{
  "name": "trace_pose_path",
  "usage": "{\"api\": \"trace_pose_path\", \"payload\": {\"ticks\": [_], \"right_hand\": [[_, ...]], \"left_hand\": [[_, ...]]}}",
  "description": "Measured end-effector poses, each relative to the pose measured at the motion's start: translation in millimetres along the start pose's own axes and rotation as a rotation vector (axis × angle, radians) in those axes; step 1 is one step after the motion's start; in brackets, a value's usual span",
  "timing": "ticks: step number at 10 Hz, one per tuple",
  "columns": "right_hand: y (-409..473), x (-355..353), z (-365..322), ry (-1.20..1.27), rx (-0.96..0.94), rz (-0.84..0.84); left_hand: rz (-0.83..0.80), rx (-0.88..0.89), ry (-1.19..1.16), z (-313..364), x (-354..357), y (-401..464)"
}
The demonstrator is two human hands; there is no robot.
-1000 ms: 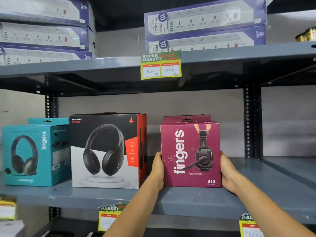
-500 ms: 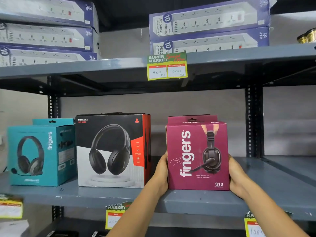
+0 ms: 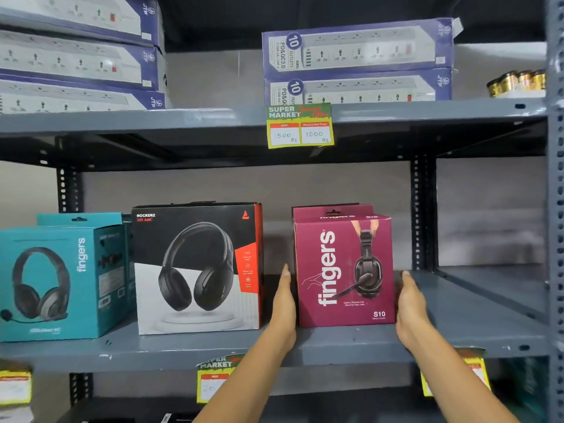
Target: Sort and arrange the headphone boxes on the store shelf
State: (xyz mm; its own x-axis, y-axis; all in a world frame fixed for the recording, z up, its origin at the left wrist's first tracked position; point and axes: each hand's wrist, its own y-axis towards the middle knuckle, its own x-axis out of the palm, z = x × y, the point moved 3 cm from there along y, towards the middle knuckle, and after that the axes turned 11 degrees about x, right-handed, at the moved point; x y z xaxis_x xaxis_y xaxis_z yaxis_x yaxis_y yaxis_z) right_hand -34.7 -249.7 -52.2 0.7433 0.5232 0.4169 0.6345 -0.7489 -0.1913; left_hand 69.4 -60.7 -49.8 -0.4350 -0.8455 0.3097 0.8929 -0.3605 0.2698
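Observation:
A maroon "fingers" headphone box (image 3: pixel 343 270) stands upright on the grey middle shelf (image 3: pixel 335 343). My left hand (image 3: pixel 284 303) lies flat against its left side, fingers straight. My right hand (image 3: pixel 410 309) presses flat on its right side. The box is held between both palms while it rests on the shelf. To its left stands a black and red Rockerz headphone box (image 3: pixel 195 267), a hand's width away. A teal "fingers" headphone box (image 3: pixel 61 282) stands further left, close to the black box, with a second teal box (image 3: pixel 79 219) behind it.
Bare shelf extends right of the maroon box up to a perforated upright (image 3: pixel 422 215). The upper shelf holds stacked purple power-strip boxes (image 3: pixel 357 62) and gold reels (image 3: pixel 515 82). A price tag (image 3: pixel 300 126) hangs from its edge; more tags (image 3: pixel 213 380) hang below.
My fingers have straightened from a wrapped grip to flat palms along the box's sides. The maroon box stays on the shelf at about the same spot.

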Motion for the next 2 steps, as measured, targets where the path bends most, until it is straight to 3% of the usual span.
{"api": "trace_pose_path", "payload": {"ticks": [2], "right_hand": [[-66.7, 17.4, 10.9, 0.147, -0.039, 0.168]], "left_hand": [[-0.229, 0.156, 0.02, 29.4, -17.0, -47.7]]}}
